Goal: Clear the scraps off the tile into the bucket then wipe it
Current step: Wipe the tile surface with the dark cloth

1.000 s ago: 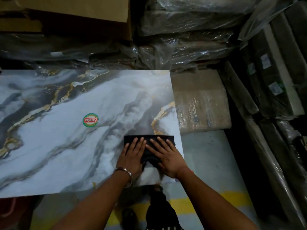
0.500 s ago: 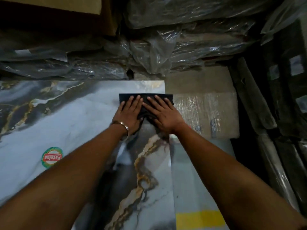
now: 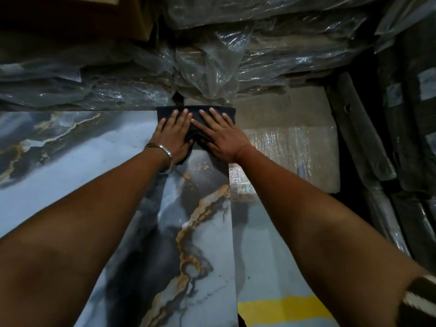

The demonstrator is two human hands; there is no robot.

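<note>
Plastic-wrapped stacks [image 3: 212, 55] fill the whole upper part of the frame, dark and crinkled, with a cardboard box [image 3: 77, 17] at the upper left and a wrapped brown pack [image 3: 295, 142] at centre right. Below them lies the marbled tile [image 3: 77, 166], grey-white with gold veins, running from the left edge to just right of centre and down to the bottom; grey floor with a yellow stripe [image 3: 283, 310] shows at lower right.

Both forearms reach up from the bottom corners to the tile's far right corner. There the left hand [image 3: 173, 135] and the right hand [image 3: 220, 135] lie flat side by side, fingers straight and slightly spread, pressing a dark cloth [image 3: 195, 112] onto the surface; neither hand curls round it. A metal bangle [image 3: 162, 149] sits on the left wrist.

A second ago the cloth was at the near edge of the tile; half a second ago it was most of the way up; now its front edge sits at or just over the far edge. So one full stroke along the right-hand strip looks finished. No scraps show on the tile, and the bucket is out of view, so clearing appears done and wiping is under way, with the broad left part of the tile probably left to cover.
</note>
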